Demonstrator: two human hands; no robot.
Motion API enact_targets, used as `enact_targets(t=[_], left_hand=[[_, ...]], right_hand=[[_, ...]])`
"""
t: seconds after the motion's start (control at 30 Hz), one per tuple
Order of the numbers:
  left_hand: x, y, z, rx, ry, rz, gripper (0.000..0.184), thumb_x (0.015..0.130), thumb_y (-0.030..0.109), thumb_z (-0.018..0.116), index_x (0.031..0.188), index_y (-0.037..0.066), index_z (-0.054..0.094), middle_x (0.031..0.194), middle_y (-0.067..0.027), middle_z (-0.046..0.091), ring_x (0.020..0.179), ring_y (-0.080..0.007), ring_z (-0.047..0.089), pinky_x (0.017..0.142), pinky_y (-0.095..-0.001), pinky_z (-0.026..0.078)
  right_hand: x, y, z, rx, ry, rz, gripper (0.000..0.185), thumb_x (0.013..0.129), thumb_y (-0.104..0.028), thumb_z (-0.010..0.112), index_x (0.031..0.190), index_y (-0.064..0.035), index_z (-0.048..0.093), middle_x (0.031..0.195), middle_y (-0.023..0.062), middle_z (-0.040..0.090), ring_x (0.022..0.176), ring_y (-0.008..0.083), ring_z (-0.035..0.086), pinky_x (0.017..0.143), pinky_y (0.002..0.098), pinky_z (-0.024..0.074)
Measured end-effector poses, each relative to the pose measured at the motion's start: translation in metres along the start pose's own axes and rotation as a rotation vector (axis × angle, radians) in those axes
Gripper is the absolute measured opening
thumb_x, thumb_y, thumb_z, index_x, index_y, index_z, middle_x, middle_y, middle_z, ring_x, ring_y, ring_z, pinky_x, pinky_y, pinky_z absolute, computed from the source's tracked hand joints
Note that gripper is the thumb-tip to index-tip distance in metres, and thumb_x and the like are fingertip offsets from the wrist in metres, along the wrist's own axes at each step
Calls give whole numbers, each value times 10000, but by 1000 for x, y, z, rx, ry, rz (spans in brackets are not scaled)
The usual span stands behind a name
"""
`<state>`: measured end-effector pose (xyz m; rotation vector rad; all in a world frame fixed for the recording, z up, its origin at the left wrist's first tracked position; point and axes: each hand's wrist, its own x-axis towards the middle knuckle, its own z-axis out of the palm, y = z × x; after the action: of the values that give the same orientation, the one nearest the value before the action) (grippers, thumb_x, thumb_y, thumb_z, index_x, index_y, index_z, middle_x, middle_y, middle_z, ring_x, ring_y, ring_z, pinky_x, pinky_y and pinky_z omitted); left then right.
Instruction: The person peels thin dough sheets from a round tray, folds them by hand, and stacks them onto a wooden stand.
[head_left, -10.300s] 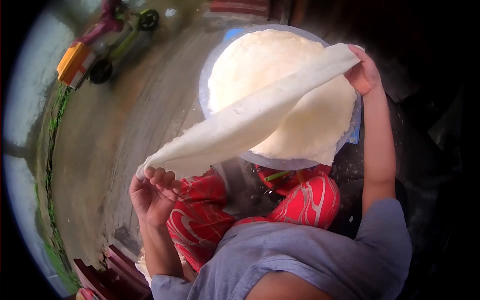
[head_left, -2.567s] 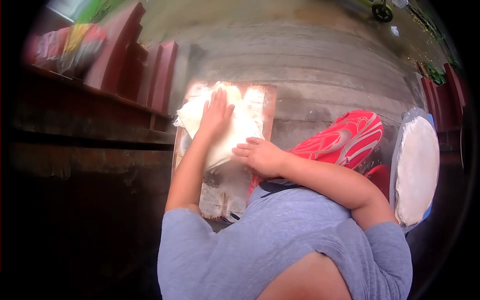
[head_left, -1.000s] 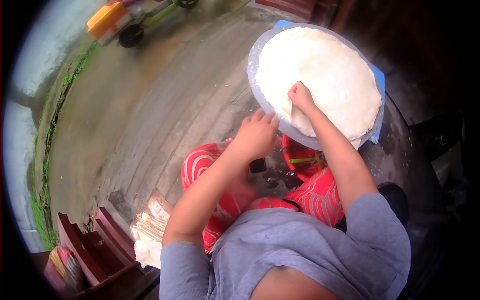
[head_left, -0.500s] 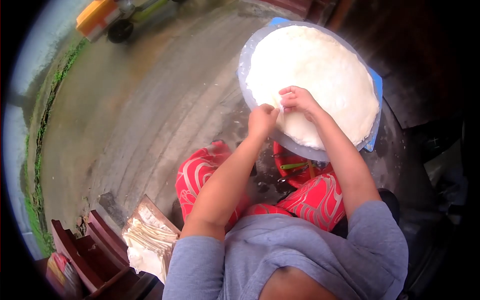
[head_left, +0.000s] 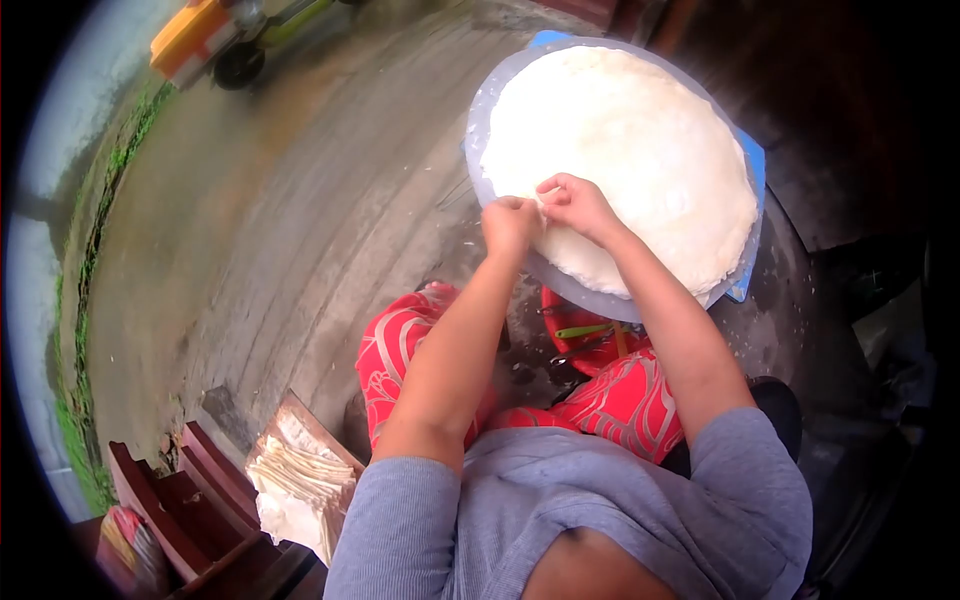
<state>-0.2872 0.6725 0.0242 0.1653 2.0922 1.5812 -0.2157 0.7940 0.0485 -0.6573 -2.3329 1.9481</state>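
Note:
A large, round, white dough-like sheet lies on a grey, slightly see-through disc. At its near left edge, my left hand is closed in a pinch on the rim. My right hand rests just beside it, thumb and index finger pinched at the same edge, the other fingers curled. The fingertips nearly meet, and the bit of sheet between them is mostly hidden.
Blue corners of a support show under the disc. Below it sits a red basin with a green-handled tool. A stack of pale folded sheets stands at lower left, near dark red wooden pieces.
Both hands have shifted slightly left along the rim and drawn closer together. The pale flap seen between them before is now mostly covered by fingers.

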Motion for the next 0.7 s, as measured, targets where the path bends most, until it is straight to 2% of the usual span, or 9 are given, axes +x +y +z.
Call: enact_targets(t=[0.2, 0.3, 0.4, 0.47, 0.5, 0.57, 0.6, 0.67, 0.7], left_hand=[[14, -20, 6, -92, 19, 52, 181, 753, 134, 654, 766, -46, 652, 664, -67, 623, 582, -133, 548, 544, -293, 445], [10, -16, 1, 129, 53, 5, 171, 737, 138, 637, 762, -30, 652, 664, -96, 637, 574, -187, 583, 561, -331, 463], [9, -19, -2, 453, 165, 149, 157, 726, 143, 612, 745, -6, 657, 644, -127, 641, 586, -284, 615, 590, -390, 481], [-1, -9, -6, 559, 101, 146, 151, 729, 146, 614, 788, 15, 661, 846, -166, 667, 713, -341, 637, 636, -415, 492], [-6, -5, -6, 556, 102, 146, 151, 729, 146, 614, 788, 15, 661, 846, -166, 667, 713, -341, 637, 636, -415, 492], [-15, 3, -4, 804, 120, 269, 266, 740, 118, 608, 989, 32, 645, 1141, -170, 598, 974, -298, 607, 764, -411, 476], [-19, 5, -4, 802, 123, 268, 266, 740, 118, 608, 989, 32, 645, 1141, -170, 598, 974, -298, 607, 764, -411, 476], [-24, 7, -5, 953, 163, 958, 462, 754, 82, 573, 1214, 67, 540, 1348, -136, 451, 1211, -254, 469, 895, -428, 411], [-27, 7, -3, 1042, 11, 980, 551, 763, 55, 531, 1308, 87, 456, 1374, -89, 433, 1305, -228, 369, 935, -460, 360]], right_hand=[[4, 0, -10, 109, 173, 122, 249, 751, -4, 597, 992, -61, 572, 775, 22, 613, 639, 83, 541, 568, 227, 447], [5, 2, -16, 267, 338, 120, 252, 742, 27, 564, 982, -49, 538, 720, 18, 585, 607, 96, 536, 509, 244, 434], [11, 11, -41, 437, 533, 192, 325, 732, 26, 513, 1041, -68, 474, 801, 49, 524, 644, 125, 512, 511, 283, 427], [19, 24, -55, 579, 681, 136, 322, 754, 9, 473, 1064, -76, 486, 846, 76, 515, 689, 151, 511, 569, 287, 434], [21, 25, -55, 576, 680, 134, 322, 754, 9, 473, 1064, -76, 486, 846, 76, 515, 689, 151, 511, 569, 287, 434], [25, 28, -54, 385, 632, 156, 289, 792, -30, 421, 1063, -68, 514, 907, 87, 529, 736, 168, 526, 638, 300, 450], [33, 35, -45, 138, 619, 40, 221, 865, -142, 446, 1046, -54, 537, 937, 62, 551, 760, 167, 539, 709, 309, 459], [34, 12, -22, -249, 474, 10, 399, 875, -374, 551, 1095, -41, 536, 922, 72, 595, 816, 203, 587, 759, 325, 465], [27, -4, -14, -502, 402, 5, 473, 864, -439, 570, 1112, -37, 534, 930, 92, 614, 835, 222, 602, 758, 331, 469]])
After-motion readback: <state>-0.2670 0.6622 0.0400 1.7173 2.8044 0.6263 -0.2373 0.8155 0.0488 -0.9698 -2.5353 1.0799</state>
